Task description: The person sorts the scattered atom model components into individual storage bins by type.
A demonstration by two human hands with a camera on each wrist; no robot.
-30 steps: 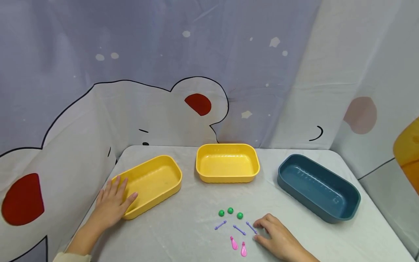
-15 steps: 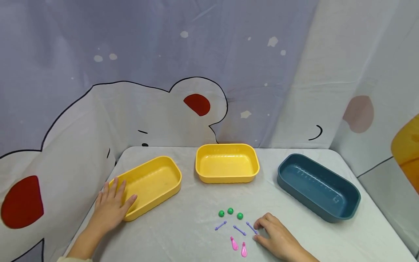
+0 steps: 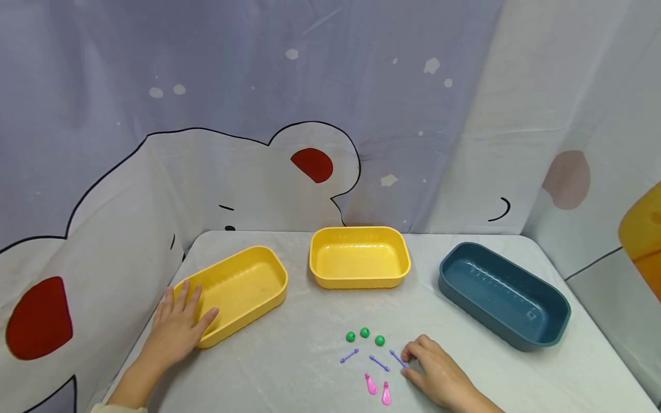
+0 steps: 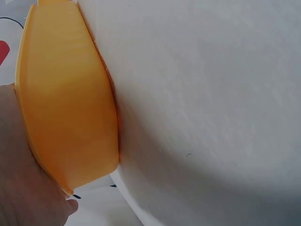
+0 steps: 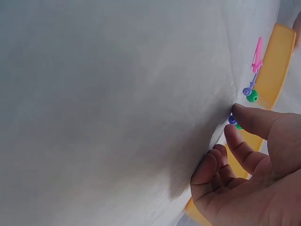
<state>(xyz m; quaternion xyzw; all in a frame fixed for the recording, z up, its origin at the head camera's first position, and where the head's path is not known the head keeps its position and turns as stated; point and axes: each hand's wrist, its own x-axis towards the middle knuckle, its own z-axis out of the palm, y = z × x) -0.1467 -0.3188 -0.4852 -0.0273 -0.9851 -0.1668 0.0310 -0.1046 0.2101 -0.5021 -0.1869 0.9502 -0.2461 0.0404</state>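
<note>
My left hand (image 3: pixel 172 332) rests on the near left end of the left yellow tray (image 3: pixel 258 287), its fingers spread over the rim. In the left wrist view that tray's orange-looking side wall (image 4: pixel 70 103) stands beside the hand. My right hand (image 3: pixel 439 373) lies on the table, its thumb and bent forefinger apart at the rightmost purple double-ended stick (image 3: pixel 397 358). The right wrist view shows a purple end (image 5: pixel 232 119) in the gap between thumb and forefinger; contact cannot be told. Two more purple sticks (image 3: pixel 379 362), three green beads (image 3: pixel 365 332) and two pink drop-shaped pieces (image 3: pixel 386 394) lie to the left.
A second yellow tray (image 3: pixel 360 283) stands at the back middle, with bare inside. The dark blue tray (image 3: pixel 480 312) sits angled at the right. A printed cloth (image 3: pixel 248 178) hangs behind the white-covered table (image 3: pixel 289 355).
The view shifts slightly. Both hands stay almost where they were, the left on the tray and the right beside the purple stick. The small pieces lie unmoved.
</note>
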